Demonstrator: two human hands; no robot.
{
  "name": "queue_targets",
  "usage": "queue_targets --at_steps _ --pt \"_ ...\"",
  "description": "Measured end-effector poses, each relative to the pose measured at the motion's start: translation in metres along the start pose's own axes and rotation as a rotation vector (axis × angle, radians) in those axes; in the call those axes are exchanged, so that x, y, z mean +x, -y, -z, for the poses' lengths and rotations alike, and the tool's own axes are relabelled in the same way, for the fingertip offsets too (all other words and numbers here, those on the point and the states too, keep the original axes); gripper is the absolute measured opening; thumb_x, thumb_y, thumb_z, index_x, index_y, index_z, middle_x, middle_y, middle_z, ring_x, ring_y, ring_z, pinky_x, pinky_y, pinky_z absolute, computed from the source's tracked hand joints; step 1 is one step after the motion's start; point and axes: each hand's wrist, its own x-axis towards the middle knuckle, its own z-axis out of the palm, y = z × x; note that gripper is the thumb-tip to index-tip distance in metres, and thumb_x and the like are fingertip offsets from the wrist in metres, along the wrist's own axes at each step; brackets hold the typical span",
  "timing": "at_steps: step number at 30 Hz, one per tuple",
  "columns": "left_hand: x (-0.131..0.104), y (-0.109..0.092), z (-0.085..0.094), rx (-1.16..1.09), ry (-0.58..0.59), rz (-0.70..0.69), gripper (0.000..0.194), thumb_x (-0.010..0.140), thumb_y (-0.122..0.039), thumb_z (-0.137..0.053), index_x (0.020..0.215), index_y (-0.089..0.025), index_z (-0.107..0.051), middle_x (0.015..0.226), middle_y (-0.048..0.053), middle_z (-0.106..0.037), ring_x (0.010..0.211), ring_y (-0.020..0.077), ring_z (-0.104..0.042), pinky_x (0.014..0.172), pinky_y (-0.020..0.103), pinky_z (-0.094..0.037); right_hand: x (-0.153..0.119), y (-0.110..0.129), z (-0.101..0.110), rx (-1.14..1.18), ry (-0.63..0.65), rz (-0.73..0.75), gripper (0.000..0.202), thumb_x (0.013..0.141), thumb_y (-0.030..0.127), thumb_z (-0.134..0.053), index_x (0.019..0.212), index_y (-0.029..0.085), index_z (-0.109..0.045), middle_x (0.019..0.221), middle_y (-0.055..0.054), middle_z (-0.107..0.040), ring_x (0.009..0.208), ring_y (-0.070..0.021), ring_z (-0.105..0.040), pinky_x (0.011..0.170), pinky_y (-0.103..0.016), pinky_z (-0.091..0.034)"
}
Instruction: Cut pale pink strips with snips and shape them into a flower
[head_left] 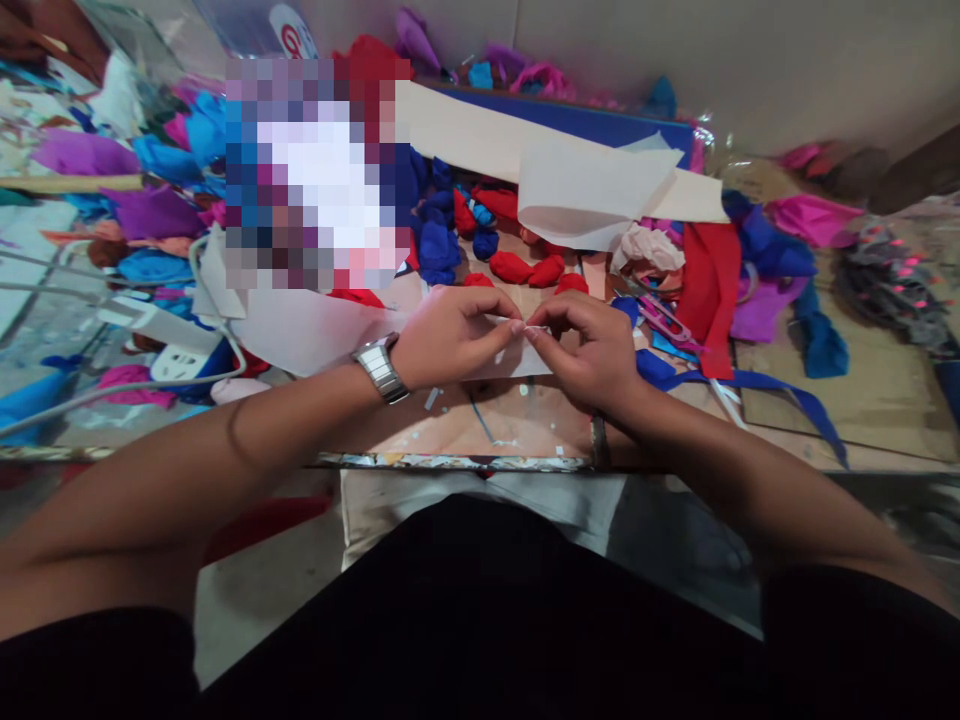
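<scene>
My left hand [461,335], with a silver watch [381,370] on its wrist, pinches the edge of a thin white sheet [315,325] between thumb and forefinger. Close beside it, my right hand [585,345] pinches the same edge, and the fingertips of both hands almost touch. The sheet spreads out to the left, and part of it hangs below my fingers. Red twisted fabric pieces [525,268] lie just beyond my hands. Pink-handled scissors [664,318] rest to the right of my right hand.
Blue fabric bunches [439,250] and a long cream strip [465,130] lie farther back. At the right are a red cloth strip [709,290], a blue ribbon [787,385] and cardboard [847,400]. A white power strip [176,345] with cables sits at the left among colourful scraps.
</scene>
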Motion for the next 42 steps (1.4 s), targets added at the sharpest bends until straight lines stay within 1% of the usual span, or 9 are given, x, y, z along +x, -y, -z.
queue_targets --at_steps 5,9,15,22,28,32,36,40,42 --pt "-0.004 -0.001 -0.006 0.121 -0.087 -0.059 0.031 0.1 -0.046 -0.062 0.094 -0.02 -0.079 0.09 0.004 -0.081 0.08 0.0166 -0.072 0.077 0.03 -0.051 -0.002 -0.001 -0.005 0.163 0.01 -0.148 0.02 0.098 0.042 -0.071 0.091 0.023 -0.069 0.087 -0.002 -0.072 0.076 -0.0172 -0.064 0.066 -0.031 -0.05" --pt "-0.006 0.0 -0.009 0.222 -0.134 -0.124 0.032 0.101 -0.047 -0.061 0.095 -0.022 -0.079 0.09 0.004 -0.081 0.082 0.0175 -0.073 0.086 0.034 -0.051 -0.004 -0.005 -0.008 0.23 0.026 -0.2 0.021 0.098 0.043 -0.07 0.094 0.022 -0.068 0.092 -0.003 -0.072 0.082 -0.0184 -0.065 0.068 -0.031 -0.05" --pt "-0.006 0.001 -0.01 0.294 -0.154 -0.152 0.036 0.103 -0.051 -0.059 0.095 -0.022 -0.079 0.09 0.004 -0.082 0.084 0.0194 -0.074 0.089 0.037 -0.049 -0.004 -0.005 -0.007 0.131 0.01 -0.135 0.017 0.099 0.039 -0.069 0.096 0.022 -0.068 0.092 -0.003 -0.07 0.081 -0.0179 -0.063 0.072 -0.032 -0.049" --pt "-0.005 0.004 -0.011 0.332 -0.123 -0.181 0.041 0.105 -0.055 -0.054 0.097 -0.024 -0.08 0.088 0.003 -0.082 0.083 0.0198 -0.074 0.089 0.038 -0.046 -0.003 -0.001 -0.006 0.127 0.098 -0.135 0.018 0.104 0.037 -0.058 0.094 0.022 -0.061 0.09 -0.003 -0.065 0.082 -0.0185 -0.059 0.072 -0.032 -0.047" --pt "-0.004 0.01 -0.009 0.346 -0.1 -0.127 0.042 0.104 -0.057 -0.055 0.096 -0.024 -0.08 0.092 0.004 -0.083 0.085 0.021 -0.075 0.091 0.039 -0.046 -0.002 -0.004 -0.006 0.079 0.053 -0.115 0.018 0.1 0.04 -0.067 0.095 0.023 -0.067 0.092 -0.004 -0.069 0.08 -0.0184 -0.06 0.068 -0.031 -0.047" --pt "-0.004 0.009 -0.011 0.328 -0.096 -0.127 0.044 0.103 -0.06 -0.055 0.095 -0.024 -0.081 0.091 0.004 -0.083 0.084 0.0211 -0.075 0.09 0.039 -0.046 0.0 -0.003 -0.005 0.02 0.068 -0.094 0.016 0.101 0.035 -0.064 0.091 0.023 -0.064 0.088 -0.004 -0.067 0.077 -0.0183 -0.058 0.067 -0.032 -0.045" --pt "-0.005 0.005 -0.011 0.303 -0.093 -0.138 0.043 0.104 -0.057 -0.056 0.098 -0.024 -0.082 0.091 0.004 -0.083 0.084 0.021 -0.075 0.089 0.039 -0.046 0.0 -0.002 -0.006 0.088 0.121 -0.103 0.016 0.102 0.03 -0.056 0.09 0.022 -0.061 0.085 -0.003 -0.063 0.076 -0.0172 -0.057 0.069 -0.032 -0.044" --pt "-0.005 0.005 -0.009 0.309 -0.096 -0.113 0.041 0.104 -0.055 -0.056 0.096 -0.023 -0.081 0.092 0.005 -0.083 0.084 0.0211 -0.075 0.089 0.039 -0.047 -0.001 -0.004 -0.008 0.19 0.106 -0.167 0.021 0.103 0.04 -0.06 0.093 0.022 -0.063 0.087 -0.002 -0.065 0.076 -0.0164 -0.058 0.066 -0.029 -0.046" --pt "-0.004 0.006 -0.008 0.31 -0.11 -0.109 0.041 0.103 -0.055 -0.057 0.094 -0.023 -0.081 0.091 0.004 -0.083 0.083 0.0208 -0.075 0.09 0.039 -0.048 -0.001 -0.006 -0.008 0.185 0.087 -0.177 0.022 0.101 0.043 -0.064 0.095 0.022 -0.067 0.088 -0.002 -0.068 0.075 -0.0161 -0.058 0.064 -0.028 -0.045"
